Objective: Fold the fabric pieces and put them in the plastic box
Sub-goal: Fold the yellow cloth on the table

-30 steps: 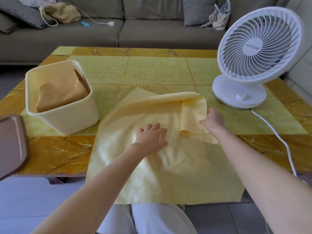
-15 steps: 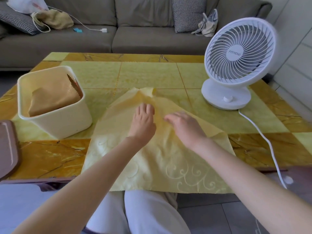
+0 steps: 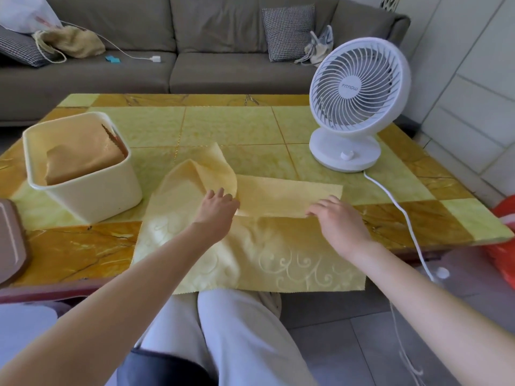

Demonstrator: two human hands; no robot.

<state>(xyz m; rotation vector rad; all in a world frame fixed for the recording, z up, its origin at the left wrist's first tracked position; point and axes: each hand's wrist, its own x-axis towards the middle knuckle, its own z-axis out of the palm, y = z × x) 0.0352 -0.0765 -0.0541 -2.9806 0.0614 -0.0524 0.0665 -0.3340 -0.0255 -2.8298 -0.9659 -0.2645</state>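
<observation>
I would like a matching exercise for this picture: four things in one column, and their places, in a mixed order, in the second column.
1 yellow fabric
2 brown fabric
3 fan
4 checked cushion

a on the sofa
b in the box
c upright on the table, at the right
d touched by the left hand and the right hand

Pairs: 1-d, 2-b, 3-c, 4-a

Grey sofa (image 3: 172,65) behind yellow-tiled table (image 3: 228,126) — white wall panels (image 3: 473,79) right, grey floor tiles (image 3: 348,352).

Box (image 3: 83,190) left of fabric (image 3: 250,246); fan (image 3: 359,107) right
</observation>
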